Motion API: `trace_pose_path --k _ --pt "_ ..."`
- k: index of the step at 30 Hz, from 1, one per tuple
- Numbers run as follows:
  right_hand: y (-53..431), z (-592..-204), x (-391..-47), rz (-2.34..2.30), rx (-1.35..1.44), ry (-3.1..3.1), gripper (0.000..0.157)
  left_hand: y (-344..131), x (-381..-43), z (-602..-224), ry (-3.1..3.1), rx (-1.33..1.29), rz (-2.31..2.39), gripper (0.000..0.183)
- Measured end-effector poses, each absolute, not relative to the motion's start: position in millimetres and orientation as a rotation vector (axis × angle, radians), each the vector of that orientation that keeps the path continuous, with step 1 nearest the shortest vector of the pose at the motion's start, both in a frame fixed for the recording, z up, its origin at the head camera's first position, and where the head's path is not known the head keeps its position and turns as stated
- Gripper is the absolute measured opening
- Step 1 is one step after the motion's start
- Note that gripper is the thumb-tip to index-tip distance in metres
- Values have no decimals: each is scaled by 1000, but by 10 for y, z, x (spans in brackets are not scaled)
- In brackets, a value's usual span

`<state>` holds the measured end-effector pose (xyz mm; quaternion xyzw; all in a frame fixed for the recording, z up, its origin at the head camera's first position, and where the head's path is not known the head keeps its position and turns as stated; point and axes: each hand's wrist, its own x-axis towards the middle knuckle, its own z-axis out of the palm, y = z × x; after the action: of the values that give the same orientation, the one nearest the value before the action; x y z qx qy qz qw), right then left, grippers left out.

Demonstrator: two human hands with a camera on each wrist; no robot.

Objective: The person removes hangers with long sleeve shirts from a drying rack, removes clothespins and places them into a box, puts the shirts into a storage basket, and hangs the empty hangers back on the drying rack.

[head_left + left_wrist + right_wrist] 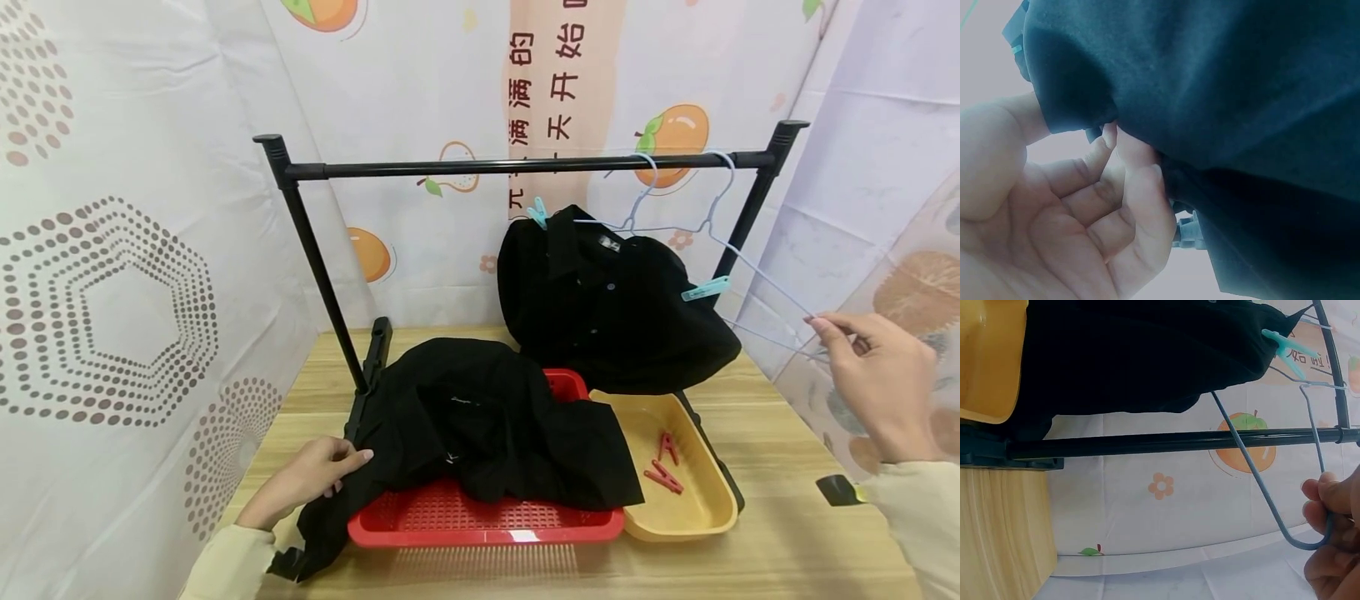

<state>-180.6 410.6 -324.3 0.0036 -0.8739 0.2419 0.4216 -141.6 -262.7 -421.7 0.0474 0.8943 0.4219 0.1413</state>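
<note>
A black garment (pixel 480 417) lies bunched over the red basket (pixel 487 537), one end hanging past its left side. My left hand (pixel 318 471) pinches that garment at its left edge; in the left wrist view, the cloth (pixel 1210 81) partly hides the thumb. At the far right, my right hand (pixel 881 375) grips the end of a light blue hanger (pixel 772 279), whose hook sits on the black rail (pixel 480 167). Another black garment (pixel 607 308) hangs beside it from a second hanger (pixel 637 204), with a turquoise clothespin (pixel 707 288) on its right and another clothespin (pixel 537 213) at upper left.
A yellow tray (pixel 708 508) with red clothespins (pixel 663 477) stands right of the red basket. The rack's black uprights (pixel 318 267) rise from the wooden table (pixel 780 500). A small black item (pixel 836 490) lies near my right sleeve. Patterned curtains surround the table.
</note>
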Motion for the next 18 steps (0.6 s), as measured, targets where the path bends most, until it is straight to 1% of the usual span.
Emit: trace_pose_path --k 7,18 --pt "4113 -3288 -1803 673 -47 -2237 30 -2633 -1422 -4237 2608 145 1203 37" --pt "4051 -3334 -1743 780 -123 -2204 29 -2636 -1410 -4241 2605 148 1201 38"
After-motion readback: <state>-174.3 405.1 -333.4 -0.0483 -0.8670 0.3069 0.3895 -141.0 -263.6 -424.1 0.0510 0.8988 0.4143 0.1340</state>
